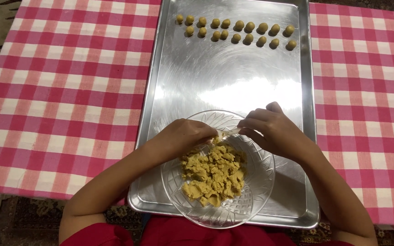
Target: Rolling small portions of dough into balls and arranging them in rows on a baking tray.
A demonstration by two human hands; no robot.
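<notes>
We log the left hand (pixel 185 136) cupped over yellowish dough (pixel 213 173) in a glass bowl (pixel 261 182) at the tray's (pixel 233 77) near edge, right hand (pixel 272 130) pinching a pale utensil (pixel 229 133), rolled balls (pixel 235 31) kept along its far edge.

Table under pink checked cloth (pixel 64 91), metal baking tray (pixel 183 82) lying on it

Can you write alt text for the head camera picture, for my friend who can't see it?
Two hands, left hand and right hand, meet over a glass bowl of yellowish dough. The bowl sits on a silver tray holding two rows of small dough balls, on a pink checked tablecloth.
</notes>
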